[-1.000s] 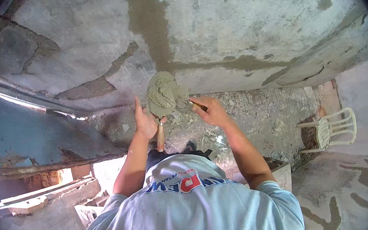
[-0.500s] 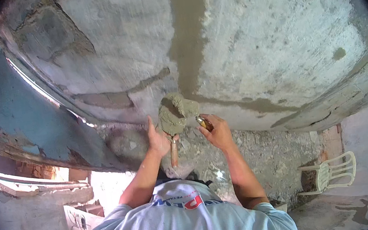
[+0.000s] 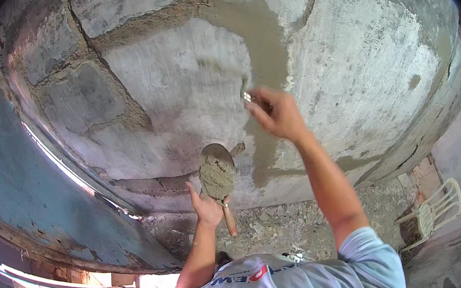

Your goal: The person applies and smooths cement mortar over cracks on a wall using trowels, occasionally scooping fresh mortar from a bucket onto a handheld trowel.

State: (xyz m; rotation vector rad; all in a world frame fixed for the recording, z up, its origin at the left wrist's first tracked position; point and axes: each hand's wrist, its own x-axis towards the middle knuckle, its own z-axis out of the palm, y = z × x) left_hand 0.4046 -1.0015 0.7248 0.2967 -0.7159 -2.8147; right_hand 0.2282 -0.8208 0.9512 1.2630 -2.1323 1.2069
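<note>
Pointing forward, the trowel [image 3: 218, 149] is held by the left hand [image 3: 207, 209], below-left of the right hand [image 3: 278, 113], clenched on a tool [image 3: 247, 97].

The fisheye camera on my head looked down and forward, over my shirt [image 3: 322, 278] close at the lower edge, toward the wall [image 3: 183, 86] across the upper frame. My left hand [image 3: 207, 210] and right hand [image 3: 281, 116] showed farther off, around mid-frame.

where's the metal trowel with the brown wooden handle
In the head view, the wooden-handled metal trowel is slightly left of centre and below mid-height, held in the left hand before the cracked grey wall.
</note>
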